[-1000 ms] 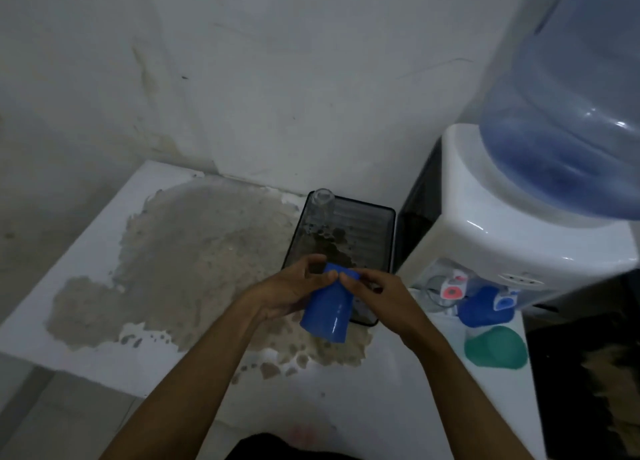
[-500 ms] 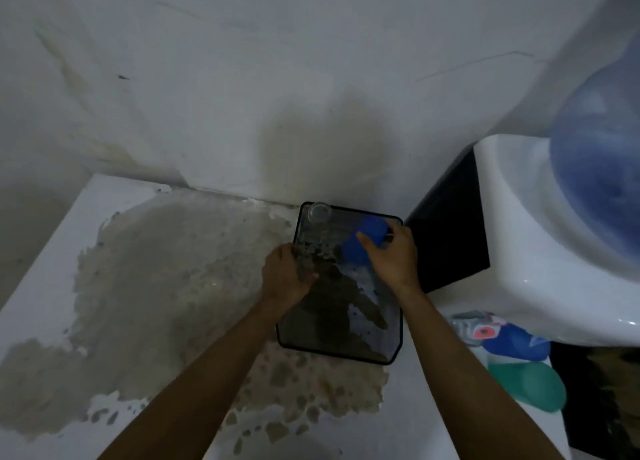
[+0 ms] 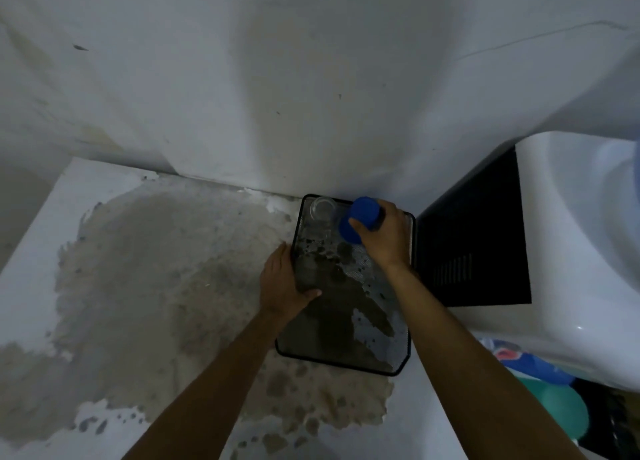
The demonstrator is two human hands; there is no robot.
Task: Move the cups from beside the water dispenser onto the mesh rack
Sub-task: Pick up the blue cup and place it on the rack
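A black mesh rack point(image 3: 346, 357) lies on the counter against the wall. My right hand point(image 3: 384, 236) grips a blue cup point(image 3: 358, 218), turned bottom up, over the rack's far right corner. A clear glass cup point(image 3: 322, 209) stands upside down at the rack's far left corner, just left of the blue cup. My left hand point(image 3: 282, 283) holds the rack's left rim, thumb over the edge. Under the dispenser at the lower right sit another blue cup point(image 3: 540, 369) and a green cup point(image 3: 562, 413), partly hidden.
The white water dispenser point(image 3: 571, 251) with a black side panel stands right of the rack. The white counter point(image 3: 41, 251) has a large worn, grey-brown patch. A stained wall rises directly behind the rack.
The blue cup went from both hands in front of the rack to the rack's far right corner, in my right hand alone. My left hand dropped to the rack's left rim.
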